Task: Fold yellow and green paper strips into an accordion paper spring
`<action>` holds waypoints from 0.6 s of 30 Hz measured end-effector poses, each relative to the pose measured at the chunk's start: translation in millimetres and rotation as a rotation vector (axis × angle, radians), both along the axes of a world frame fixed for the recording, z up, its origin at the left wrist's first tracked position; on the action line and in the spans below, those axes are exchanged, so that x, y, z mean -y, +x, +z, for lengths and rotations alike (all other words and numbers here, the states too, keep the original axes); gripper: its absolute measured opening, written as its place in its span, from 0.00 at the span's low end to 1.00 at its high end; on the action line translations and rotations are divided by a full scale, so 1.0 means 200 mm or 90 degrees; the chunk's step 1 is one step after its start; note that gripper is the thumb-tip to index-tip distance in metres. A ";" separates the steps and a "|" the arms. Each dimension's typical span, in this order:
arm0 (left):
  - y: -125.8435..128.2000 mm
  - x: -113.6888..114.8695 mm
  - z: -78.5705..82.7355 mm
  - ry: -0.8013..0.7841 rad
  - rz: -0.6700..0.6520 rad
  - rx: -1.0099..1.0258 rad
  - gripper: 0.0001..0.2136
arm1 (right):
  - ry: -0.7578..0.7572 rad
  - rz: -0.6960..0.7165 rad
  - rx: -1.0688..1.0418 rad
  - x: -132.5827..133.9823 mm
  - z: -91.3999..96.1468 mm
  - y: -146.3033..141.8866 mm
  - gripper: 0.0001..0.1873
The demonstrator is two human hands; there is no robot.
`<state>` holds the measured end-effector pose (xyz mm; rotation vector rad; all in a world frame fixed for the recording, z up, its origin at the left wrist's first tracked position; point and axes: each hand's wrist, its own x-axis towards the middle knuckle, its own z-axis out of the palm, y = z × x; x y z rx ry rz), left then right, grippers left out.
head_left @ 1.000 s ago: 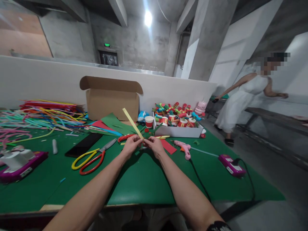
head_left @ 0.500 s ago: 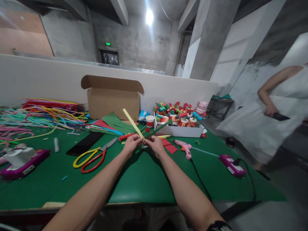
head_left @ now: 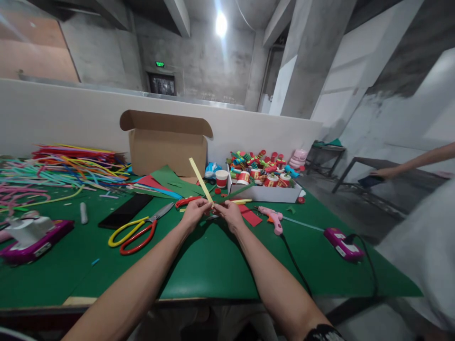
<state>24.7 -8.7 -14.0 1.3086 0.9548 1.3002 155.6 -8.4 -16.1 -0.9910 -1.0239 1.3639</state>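
Note:
My left hand (head_left: 195,211) and my right hand (head_left: 229,213) meet over the middle of the green table (head_left: 213,265), fingers pinched together. Between them they hold a yellow paper strip (head_left: 200,179) that sticks up and to the left, and a green paper strip (head_left: 237,191) that runs out to the right. Where the two strips cross is hidden by my fingertips. Just behind my hands lie red-handled scissors (head_left: 185,202) and a red paper piece (head_left: 250,218).
Left of my hands lie large yellow and red scissors (head_left: 133,232), a black phone (head_left: 123,211) and a pile of coloured pipe cleaners (head_left: 57,170). Behind stand an open cardboard box (head_left: 167,142) and a white tray of decorated cups (head_left: 265,192). A pink glue gun (head_left: 272,219) lies right. Another person's arm (head_left: 415,163) reaches in at right.
The yellow strip has tilted more upright and the green strip has swung out to the right. My hands stay pinched together. The other person has moved rightward, mostly out of view.

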 end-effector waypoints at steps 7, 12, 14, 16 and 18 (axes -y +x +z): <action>0.01 0.00 0.00 0.008 0.025 -0.026 0.18 | 0.017 -0.025 -0.005 0.00 0.00 -0.01 0.16; -0.01 -0.01 0.00 -0.005 0.006 0.005 0.18 | 0.023 0.041 -0.055 0.00 -0.01 0.00 0.17; 0.00 -0.01 0.00 -0.016 -0.004 0.022 0.17 | -0.004 0.043 -0.066 -0.01 -0.02 0.01 0.15; 0.00 0.00 0.00 -0.024 -0.010 0.027 0.16 | -0.022 0.043 -0.071 -0.02 -0.02 0.01 0.14; 0.00 0.00 0.00 -0.024 -0.010 0.026 0.16 | -0.021 0.047 -0.076 -0.02 -0.03 0.01 0.14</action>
